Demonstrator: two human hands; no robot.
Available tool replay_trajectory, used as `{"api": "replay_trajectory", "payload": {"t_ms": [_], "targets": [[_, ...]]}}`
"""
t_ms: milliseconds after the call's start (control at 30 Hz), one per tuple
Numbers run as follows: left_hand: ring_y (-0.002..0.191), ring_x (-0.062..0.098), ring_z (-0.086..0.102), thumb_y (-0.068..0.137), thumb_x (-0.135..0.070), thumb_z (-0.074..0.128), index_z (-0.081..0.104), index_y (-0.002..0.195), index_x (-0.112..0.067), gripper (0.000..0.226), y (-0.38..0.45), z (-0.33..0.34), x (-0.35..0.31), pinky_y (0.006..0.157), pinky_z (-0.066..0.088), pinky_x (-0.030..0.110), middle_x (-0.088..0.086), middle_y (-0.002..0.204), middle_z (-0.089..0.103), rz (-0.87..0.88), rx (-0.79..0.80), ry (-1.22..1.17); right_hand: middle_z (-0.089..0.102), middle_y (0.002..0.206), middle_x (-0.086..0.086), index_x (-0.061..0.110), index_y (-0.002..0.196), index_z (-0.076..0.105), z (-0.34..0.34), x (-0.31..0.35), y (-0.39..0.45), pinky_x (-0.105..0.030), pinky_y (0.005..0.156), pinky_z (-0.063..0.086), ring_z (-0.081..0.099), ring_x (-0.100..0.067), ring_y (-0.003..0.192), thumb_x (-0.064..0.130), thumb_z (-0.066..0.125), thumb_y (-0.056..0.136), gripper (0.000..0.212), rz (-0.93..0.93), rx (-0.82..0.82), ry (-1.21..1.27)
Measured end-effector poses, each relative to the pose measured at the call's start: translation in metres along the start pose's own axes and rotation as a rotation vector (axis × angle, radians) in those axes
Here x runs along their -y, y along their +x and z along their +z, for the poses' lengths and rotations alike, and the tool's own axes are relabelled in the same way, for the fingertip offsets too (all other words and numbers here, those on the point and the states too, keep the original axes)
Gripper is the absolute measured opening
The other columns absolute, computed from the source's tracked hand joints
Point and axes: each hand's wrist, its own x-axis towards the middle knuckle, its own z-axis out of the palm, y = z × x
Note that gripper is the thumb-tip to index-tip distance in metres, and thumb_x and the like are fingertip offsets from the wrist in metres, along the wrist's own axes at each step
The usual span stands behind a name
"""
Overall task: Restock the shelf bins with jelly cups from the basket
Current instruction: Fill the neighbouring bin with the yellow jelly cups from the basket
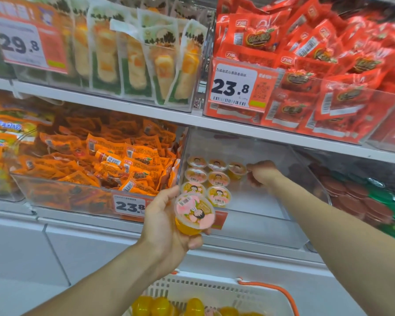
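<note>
Jelly cup gripped in the left hand at frame centre, before the clear shelf bin. Right hand, fingers curled, pinches another cup inside beside seven shelved cups. White basket sits at bottom.

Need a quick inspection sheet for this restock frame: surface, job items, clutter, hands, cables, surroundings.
Surface: white shelf with clear bins; the jelly bin has bare floor on its right side.
Job's things: seven jelly cups stand upright in rows at the bin's left; white basket below holds more yellow cups.
Clutter: nothing seen.
Grippers: left hand holds one jelly cup in front of the bin; right hand reaches inside the bin, fingertips at the back-row cup.
Cables: nothing seen; only the basket's orange handle.
Surroundings: orange snack packets left, red packets above, price tags.
</note>
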Motion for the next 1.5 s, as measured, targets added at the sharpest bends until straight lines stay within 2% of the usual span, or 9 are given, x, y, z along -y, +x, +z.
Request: {"api": "replay_trajectory", "payload": {"t_ms": [167, 367, 467, 833, 967, 1067, 1167, 1367, 1500], "targets": [[0.06, 0.026, 0.053, 0.103, -0.043, 0.03, 0.061, 0.119, -0.002, 0.053, -0.003, 0.015, 0.002, 0.041, 0.024, 0.025, 0.02, 0.088, 0.067, 0.052, -0.026, -0.014, 0.058, 0.063, -0.013, 0.007, 0.075, 0.058, -0.025, 0.014, -0.126, -0.024, 0.041, 0.039, 0.053, -0.02, 0.045, 0.025, 0.053, 0.102, 0.033, -0.292, 0.438, 0.163], [0.081, 0.03, 0.063, 0.103, -0.031, 0.039, 0.056, 0.13, 0.002, 0.046, -0.006, 0.027, 0.014, 0.059, 0.043, 0.037, 0.022, 0.11, 0.069, 0.141, -0.081, 0.011, 0.059, 0.065, -0.021, 0.005, 0.086, 0.057, -0.021, -0.024, -0.221, -0.027, 0.04, 0.049, 0.06, -0.026, 0.049, 0.059, 0.067, 0.084, 0.055, -0.071, 1.001, 0.461], [0.106, 0.037, 0.061, 0.102, -0.018, 0.044, 0.055, 0.128, 0.008, 0.038, -0.011, 0.03, 0.023, 0.094, 0.048, 0.049, 0.025, 0.122, 0.065, 0.149, -0.035, 0.042, 0.062, 0.075, -0.021, 0.007, 0.091, 0.061, -0.007, -0.035, -0.231, -0.031, 0.044, 0.053, 0.063, -0.03, 0.06, 0.054, 0.081, 0.072, 0.055, -0.085, 0.938, 0.685], [0.114, 0.003, 0.059, 0.084, -0.003, 0.075, 0.052, 0.107, -0.022, 0.038, -0.02, 0.019, 0.026, 0.094, 0.046, 0.015, -0.019, 0.11, 0.06, 0.67, 0.21, 0.939, 0.059, 0.071, -0.019, 0.0, 0.086, 0.055, -0.015, -0.038, -0.224, -0.033, 0.044, 0.053, 0.058, -0.025, 0.052, 0.023, 0.054, 0.096, 0.025, 0.035, 0.595, 0.86], [0.133, -0.012, 0.031, 0.094, -0.023, 0.063, 0.037, 0.132, -0.037, 0.048, -0.015, 0.006, 0.022, 0.103, 0.021, 0.0, -0.026, 0.139, 0.037, 0.799, 0.185, 1.387, 0.057, 0.065, -0.023, 0.001, 0.081, 0.048, -0.024, -0.033, -0.202, -0.033, 0.04, 0.053, 0.058, -0.024, 0.043, 0.01, 0.055, 0.097, 0.02, -0.14, 0.247, 0.711], [0.15, 0.005, 0.0, 0.098, -0.032, 0.052, 0.013, 0.153, -0.03, 0.068, -0.004, -0.01, 0.024, 0.114, -0.009, 0.012, -0.013, 0.158, 0.009, 0.779, 0.154, 1.764, 0.057, 0.06, -0.019, 0.001, 0.084, 0.048, -0.043, -0.018, -0.158, -0.034, 0.042, 0.055, 0.059, -0.022, 0.04, 0.01, 0.052, 0.102, 0.02, -0.214, 0.007, 0.588], [0.151, 0.019, -0.014, 0.098, -0.036, 0.046, -0.001, 0.157, -0.021, 0.077, 0.002, -0.016, 0.029, 0.11, -0.026, 0.024, 0.0, 0.163, -0.002, 0.723, 0.154, 1.995, 0.056, 0.066, -0.019, -0.003, 0.091, 0.051, -0.05, -0.008, -0.1, -0.031, 0.044, 0.056, 0.059, -0.022, 0.045, 0.011, 0.05, 0.103, 0.018, -0.093, 0.049, 0.455], [0.152, 0.021, -0.005, 0.094, -0.04, 0.043, 0.003, 0.157, -0.022, 0.077, 0.005, -0.021, 0.029, 0.115, -0.02, 0.028, 0.001, 0.162, 0.005, 0.746, 0.162, 2.017, 0.049, 0.063, -0.011, 0.002, 0.084, 0.054, -0.005, -0.033, -0.028, -0.017, 0.034, 0.038, 0.04, -0.016, 0.05, 0.002, 0.042, 0.104, 0.024, 0.178, 0.157, 0.124], [0.146, 0.029, 0.029, 0.081, -0.041, 0.055, 0.031, 0.151, -0.015, 0.078, 0.008, -0.025, 0.032, 0.122, 0.013, 0.042, 0.01, 0.155, 0.034, 0.724, 0.136, 2.131, 0.046, 0.061, -0.009, 0.006, 0.08, 0.051, 0.01, -0.038, -0.017, -0.013, 0.033, 0.027, 0.035, -0.014, 0.048, -0.002, 0.035, 0.103, 0.029, 0.208, 0.153, 0.071]]}}
